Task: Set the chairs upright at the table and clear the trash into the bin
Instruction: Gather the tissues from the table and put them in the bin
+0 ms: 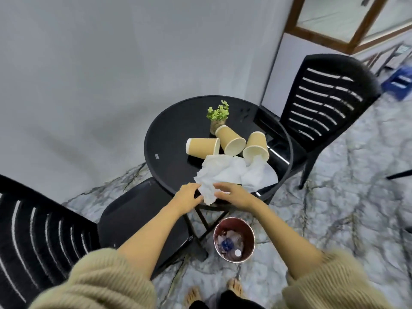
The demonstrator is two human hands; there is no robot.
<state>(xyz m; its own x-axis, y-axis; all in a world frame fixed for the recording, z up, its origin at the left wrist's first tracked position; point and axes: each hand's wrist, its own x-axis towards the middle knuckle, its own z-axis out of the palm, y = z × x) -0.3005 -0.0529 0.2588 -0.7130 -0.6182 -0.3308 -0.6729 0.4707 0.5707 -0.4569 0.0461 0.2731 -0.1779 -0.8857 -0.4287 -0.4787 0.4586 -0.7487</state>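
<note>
A round black table (pixel 169 130) carries three tan paper cups lying on their sides (pixel 202 148) (pixel 230 141) (pixel 256 147) and a heap of crumpled white tissue (pixel 225 172). At the table's near edge my left hand (pixel 189 195) and my right hand (pixel 231 194) close on one crumpled tissue (pixel 208 192) from both sides. A red bin (pixel 249 248) stands on the floor below the table, with a bottle and wrappers inside. One black slatted chair (pixel 323 101) stands upright at the right, another (pixel 66 230) upright at the lower left.
A small green potted plant (pixel 218 117) stands on the table behind the cups. A grey wall runs behind the table. The floor is grey marble (pixel 345 208). A blue crate (pixel 399 81) sits at the far right. My bare feet (pixel 214 293) are near the bin.
</note>
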